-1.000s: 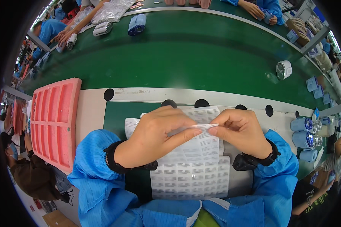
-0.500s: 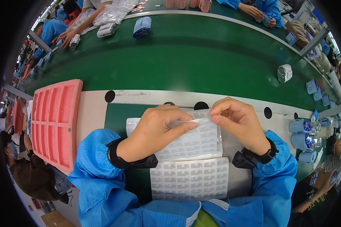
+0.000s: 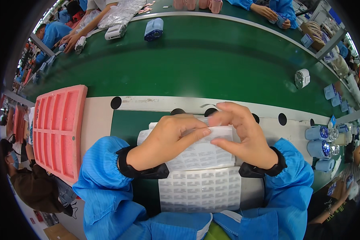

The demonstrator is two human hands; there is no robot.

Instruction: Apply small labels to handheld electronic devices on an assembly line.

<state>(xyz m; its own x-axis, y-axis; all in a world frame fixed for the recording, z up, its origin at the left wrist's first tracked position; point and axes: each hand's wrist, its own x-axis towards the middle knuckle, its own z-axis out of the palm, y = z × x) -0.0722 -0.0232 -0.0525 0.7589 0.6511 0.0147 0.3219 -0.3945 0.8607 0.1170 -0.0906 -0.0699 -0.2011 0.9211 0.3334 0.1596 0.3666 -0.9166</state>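
Occluded and unresolved areas
Left hand [image 3: 164, 140] covers the upper label sheet [image 3: 204, 154] at 9 o'clock; label print too small to resolve.

Both forearms come up from the lower edge in blue sleeves with dark cuffs. The left hand [image 3: 168, 138] is bent inward, its fingers [image 3: 196, 134] pinched together. The right hand [image 3: 244, 134] faces it — fingers curled, tips close to the left ones.

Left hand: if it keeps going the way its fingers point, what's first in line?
Likely the right hand: the left hand points rightward across the upper label sheet, fingertips nearly meeting. Depth unclear.
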